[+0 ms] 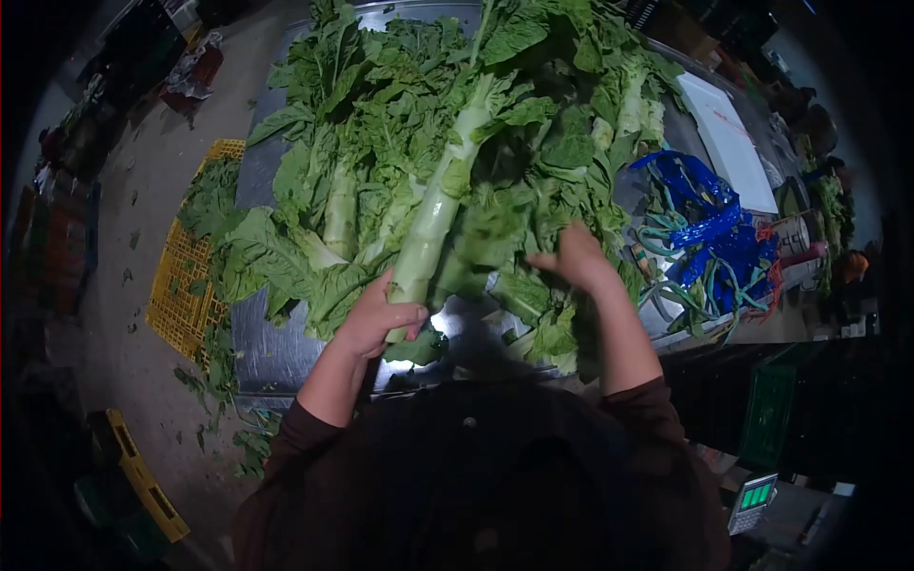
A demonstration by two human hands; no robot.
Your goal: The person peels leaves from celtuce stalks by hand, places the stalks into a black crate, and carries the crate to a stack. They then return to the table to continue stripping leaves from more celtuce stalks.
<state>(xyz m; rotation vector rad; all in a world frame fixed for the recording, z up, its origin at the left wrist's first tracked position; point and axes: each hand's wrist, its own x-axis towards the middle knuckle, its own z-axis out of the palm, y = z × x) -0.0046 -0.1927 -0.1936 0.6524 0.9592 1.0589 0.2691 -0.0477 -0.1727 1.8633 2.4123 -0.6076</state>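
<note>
My left hand (369, 319) is wrapped around the bottom end of a thick pale-green celtuce stem (433, 224), which slants up and away with its leafy top at the far end. To its right, my right hand (577, 262) is open over the leaves, thumb stretched out to the left. Motion-blurred green leaves (490, 228) lie between that hand and the stem. More celtuce stems, such as one at the left (340, 209) and one at the back right (630, 100), are partly buried in loose leaves.
The leaves are heaped on a metal table (262, 343). On its right side lie blue plastic strips (705, 214), tangled cords and a white foam board (728, 143). A yellow crate (176, 290) with leaves stands left of it. A lit scale display (757, 495) is at lower right.
</note>
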